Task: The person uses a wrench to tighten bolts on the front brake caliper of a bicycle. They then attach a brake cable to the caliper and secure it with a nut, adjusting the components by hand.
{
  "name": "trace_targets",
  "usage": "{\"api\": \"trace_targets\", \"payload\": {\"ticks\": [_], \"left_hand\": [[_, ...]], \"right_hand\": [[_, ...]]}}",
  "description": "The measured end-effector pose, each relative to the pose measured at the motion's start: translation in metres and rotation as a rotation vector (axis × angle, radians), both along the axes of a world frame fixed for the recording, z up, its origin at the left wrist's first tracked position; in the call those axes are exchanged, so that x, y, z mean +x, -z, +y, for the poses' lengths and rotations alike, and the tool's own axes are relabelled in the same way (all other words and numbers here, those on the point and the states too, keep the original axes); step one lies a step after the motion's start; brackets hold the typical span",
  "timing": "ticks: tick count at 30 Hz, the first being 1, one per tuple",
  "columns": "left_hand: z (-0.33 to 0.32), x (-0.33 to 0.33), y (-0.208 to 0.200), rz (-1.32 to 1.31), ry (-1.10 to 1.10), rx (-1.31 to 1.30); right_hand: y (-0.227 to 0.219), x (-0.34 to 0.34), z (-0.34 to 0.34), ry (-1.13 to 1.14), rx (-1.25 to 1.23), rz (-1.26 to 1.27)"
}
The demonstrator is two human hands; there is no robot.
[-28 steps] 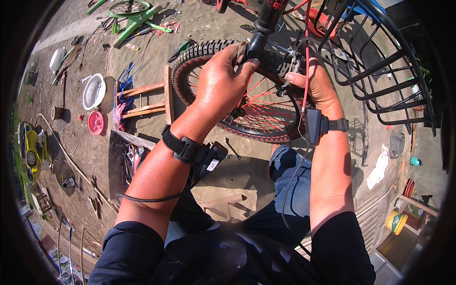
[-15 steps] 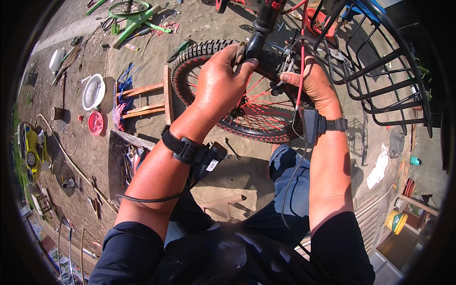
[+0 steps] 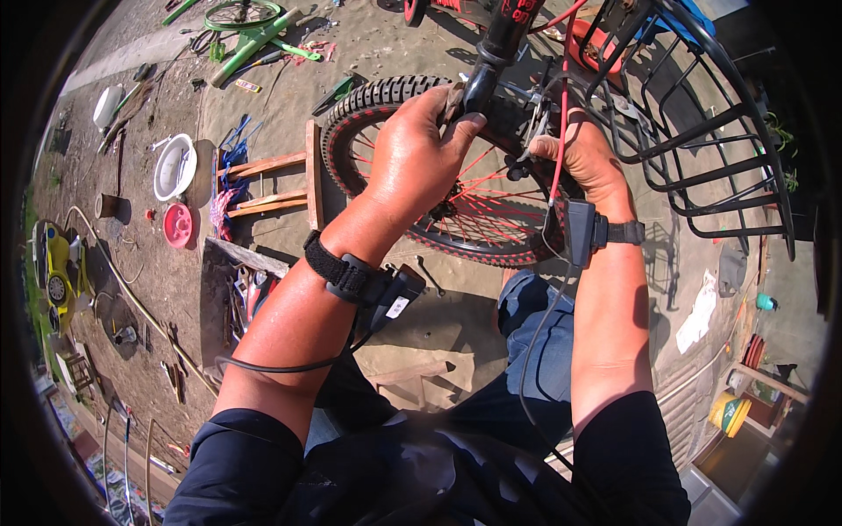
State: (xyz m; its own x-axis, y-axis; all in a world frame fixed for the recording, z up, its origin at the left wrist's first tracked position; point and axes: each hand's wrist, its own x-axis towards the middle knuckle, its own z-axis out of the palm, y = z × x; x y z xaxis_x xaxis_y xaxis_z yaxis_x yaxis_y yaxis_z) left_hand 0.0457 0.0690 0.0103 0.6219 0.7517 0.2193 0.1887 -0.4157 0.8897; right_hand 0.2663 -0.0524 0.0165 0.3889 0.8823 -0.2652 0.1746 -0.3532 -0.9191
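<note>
A bicycle wheel with a knobby black tyre and red spokes lies in front of me, below a black frame tube. My left hand is closed round the tube's lower end, the thumb pressed on its near side; the fingertips are mostly hidden. Beside it, the metal rim brake sits above the wheel. My right hand is closed at this brake, its thumb against the brake's near end and its fingers hidden behind. A red cable runs down past the right thumb.
A black wire basket stands close on the right. At the left are a wooden stool, a white basin, a pink bowl and a toolbox. A wrench lies on the ground below the wheel.
Both hands and the bicycle parts sit slightly further right in view. The grips look the same.
</note>
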Motion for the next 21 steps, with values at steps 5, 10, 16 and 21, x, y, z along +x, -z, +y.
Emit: {"api": "trace_targets", "payload": {"ticks": [5,10,16,21], "left_hand": [[0.0,0.0,0.002,-0.001,-0.01,0.013],[-0.001,-0.001,-0.003,0.022,-0.011,0.038],[0.0,0.0,0.002,-0.004,-0.021,0.009],[-0.001,-0.001,0.002,0.003,-0.026,0.039]], "right_hand": [[-0.003,-0.012,-0.001,0.066,0.116,0.033],[-0.002,-0.012,-0.001,0.084,0.097,0.007],[-0.019,-0.02,0.0,0.079,0.023,0.073],[-0.018,-0.023,-0.004,0.105,0.057,0.099]]}}
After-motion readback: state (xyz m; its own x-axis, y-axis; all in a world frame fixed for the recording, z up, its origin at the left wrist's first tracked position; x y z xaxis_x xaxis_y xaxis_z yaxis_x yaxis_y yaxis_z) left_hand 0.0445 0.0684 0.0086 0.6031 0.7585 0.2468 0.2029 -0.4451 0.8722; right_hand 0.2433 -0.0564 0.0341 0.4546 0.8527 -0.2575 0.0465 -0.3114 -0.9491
